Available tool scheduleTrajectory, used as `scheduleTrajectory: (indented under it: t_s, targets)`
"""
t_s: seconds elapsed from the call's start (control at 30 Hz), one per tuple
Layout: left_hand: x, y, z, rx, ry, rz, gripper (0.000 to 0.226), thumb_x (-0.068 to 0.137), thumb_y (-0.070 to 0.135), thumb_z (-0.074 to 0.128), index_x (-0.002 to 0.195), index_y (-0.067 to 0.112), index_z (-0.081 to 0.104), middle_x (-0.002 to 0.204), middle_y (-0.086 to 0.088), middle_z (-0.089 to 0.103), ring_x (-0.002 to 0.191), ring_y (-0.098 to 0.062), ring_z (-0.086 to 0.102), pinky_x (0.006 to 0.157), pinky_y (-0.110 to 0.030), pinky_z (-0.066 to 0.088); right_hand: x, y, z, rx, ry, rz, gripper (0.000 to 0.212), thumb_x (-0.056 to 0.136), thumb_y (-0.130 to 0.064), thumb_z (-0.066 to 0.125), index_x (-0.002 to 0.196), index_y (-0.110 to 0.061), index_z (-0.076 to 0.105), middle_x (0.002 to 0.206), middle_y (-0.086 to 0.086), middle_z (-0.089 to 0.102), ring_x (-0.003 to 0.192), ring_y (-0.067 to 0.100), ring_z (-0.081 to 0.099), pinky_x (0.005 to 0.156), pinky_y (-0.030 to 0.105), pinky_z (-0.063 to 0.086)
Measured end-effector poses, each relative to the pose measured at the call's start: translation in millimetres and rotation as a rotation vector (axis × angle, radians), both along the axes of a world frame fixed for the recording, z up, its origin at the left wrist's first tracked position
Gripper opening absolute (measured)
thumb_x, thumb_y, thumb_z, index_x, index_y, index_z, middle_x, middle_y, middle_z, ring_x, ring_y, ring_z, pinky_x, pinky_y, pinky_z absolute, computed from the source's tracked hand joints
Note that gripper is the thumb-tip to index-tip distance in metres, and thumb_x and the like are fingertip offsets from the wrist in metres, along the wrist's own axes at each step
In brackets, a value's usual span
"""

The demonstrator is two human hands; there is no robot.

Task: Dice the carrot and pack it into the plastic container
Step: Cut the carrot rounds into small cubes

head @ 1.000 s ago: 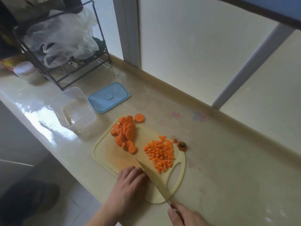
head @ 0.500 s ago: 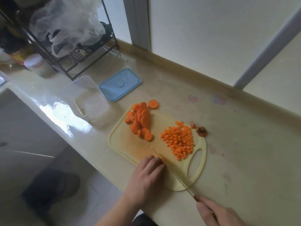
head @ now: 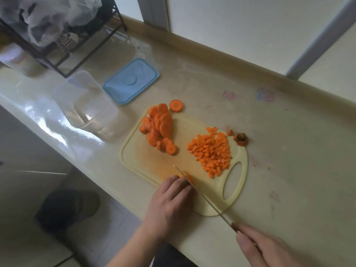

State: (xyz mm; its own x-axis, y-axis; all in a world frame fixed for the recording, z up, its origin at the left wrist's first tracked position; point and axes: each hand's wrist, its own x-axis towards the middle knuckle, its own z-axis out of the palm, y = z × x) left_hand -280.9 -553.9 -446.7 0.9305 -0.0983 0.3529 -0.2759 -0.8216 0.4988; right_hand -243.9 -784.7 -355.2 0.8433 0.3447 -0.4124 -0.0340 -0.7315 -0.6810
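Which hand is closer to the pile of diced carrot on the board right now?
Left. The left hand rests on the cutting board just below-left of the diced carrot. The right hand grips the knife off the board, farther below-right.

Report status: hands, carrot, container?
Right hand grips knife; left hand steadies a carrot piece. Slices remain, dice piled. Container empty, path clear.

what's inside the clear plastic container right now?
Nothing visible: the clear plastic container looks empty, its base showing through. The diced carrot and carrot slices all sit on the cutting board. The blue lid lies beside the container.
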Motion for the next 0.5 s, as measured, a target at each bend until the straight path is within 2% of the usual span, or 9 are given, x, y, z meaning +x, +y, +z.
scheduleTrajectory:
  t_s: [0.07, 0.1, 0.17, 0.2, 0.23, 0.3, 0.37, 0.43, 0.5]
  targets:
    - [0, 0, 1, -0.002, -0.006, 0.006, 0.038, 0.079, -0.005, 0.08, 0.116, 0.001, 0.073, 0.13, -0.006, 0.058, 0.109, -0.033, 0.062, 0.089, -0.041, 0.053, -4, -1, -2, 0.105, 0.062, -0.105, 0.112, 0.054, -0.101, 0.022, 0.086, -0.01, 0.078, 0.067, 0.023, 0.07, 0.079, 0.048, 0.065, 0.059, 0.003, 0.025]
    - [0, 0, 1, -0.006, -0.005, 0.005, 0.039, 0.078, -0.005, 0.081, 0.116, 0.002, 0.073, 0.13, -0.006, 0.059, 0.11, -0.033, 0.062, 0.089, -0.041, 0.053, -1, 0, -2, 0.109, 0.062, -0.022, 0.109, 0.063, -0.098, 0.024, 0.09, -0.006, 0.077, 0.069, 0.024, 0.07, 0.078, 0.049, 0.065, 0.059, 0.005, 0.026]
    - [1, 0, 0, -0.016, 0.002, 0.007, 0.044, 0.076, -0.006, 0.083, 0.118, 0.003, 0.072, 0.131, -0.005, 0.058, 0.111, -0.032, 0.062, 0.09, -0.04, 0.054, 11, -2, 7, -0.087, -0.154, 0.295, 0.071, 0.087, -0.077, 0.02, 0.094, -0.03, 0.072, 0.091, 0.003, 0.075, 0.093, 0.029, 0.07, 0.085, 0.013, 0.038]
    - [1, 1, 0, -0.019, 0.006, 0.008, 0.047, 0.075, -0.007, 0.083, 0.119, 0.004, 0.071, 0.131, -0.005, 0.058, 0.112, -0.032, 0.062, 0.09, -0.04, 0.054, 16, -5, 10, -0.161, -0.288, 0.377, 0.061, 0.092, -0.068, 0.015, 0.096, -0.039, 0.069, 0.096, -0.011, 0.073, 0.101, 0.011, 0.066, 0.098, 0.012, 0.031]
    - [1, 1, 0, -0.017, 0.007, 0.01, 0.048, 0.075, -0.008, 0.083, 0.119, 0.004, 0.071, 0.131, -0.006, 0.059, 0.112, -0.033, 0.062, 0.09, -0.04, 0.054, 20, -4, 10, -0.165, -0.247, 0.366, 0.059, 0.09, -0.068, 0.011, 0.102, -0.045, 0.064, 0.101, -0.021, 0.07, 0.107, -0.003, 0.059, 0.101, 0.006, 0.024]
    - [1, 0, 0, -0.009, -0.004, 0.023, 0.043, 0.076, -0.008, 0.082, 0.116, 0.002, 0.073, 0.128, -0.008, 0.062, 0.108, -0.034, 0.063, 0.087, -0.041, 0.054, 22, 5, 10, -0.073, -0.063, 0.27, 0.06, 0.079, -0.078, 0.002, 0.113, -0.06, 0.049, 0.11, -0.03, 0.064, 0.114, -0.012, 0.049, 0.096, 0.003, 0.028]
    - [1, -2, 1, -0.002, -0.02, 0.046, 0.032, 0.079, -0.004, 0.08, 0.11, 0.001, 0.074, 0.118, -0.012, 0.067, 0.102, -0.035, 0.063, 0.086, -0.04, 0.053, 20, 2, 6, -0.021, 0.017, 0.17, 0.062, 0.067, -0.089, -0.004, 0.103, -0.071, 0.043, 0.103, -0.03, 0.065, 0.102, -0.016, 0.053, 0.083, 0.003, 0.039]
    - [2, -3, 4, 0.01, -0.028, 0.065, 0.025, 0.081, -0.001, 0.078, 0.106, 0.001, 0.075, 0.11, -0.013, 0.069, 0.098, -0.035, 0.063, 0.088, -0.039, 0.053, 18, 0, 10, -0.007, 0.068, 0.122, 0.069, 0.057, -0.096, -0.005, 0.092, -0.07, 0.049, 0.099, -0.04, 0.059, 0.095, -0.021, 0.053, 0.076, 0.0, 0.038]
    - [2, -3, 4, 0.015, -0.035, 0.072, 0.022, 0.082, -0.001, 0.078, 0.104, 0.0, 0.075, 0.109, -0.013, 0.069, 0.098, -0.035, 0.063, 0.088, -0.039, 0.053, 16, -6, 11, -0.023, 0.062, 0.102, 0.081, 0.054, -0.097, -0.005, 0.097, -0.063, 0.055, 0.099, -0.042, 0.058, 0.098, -0.024, 0.05, 0.077, -0.002, 0.037]
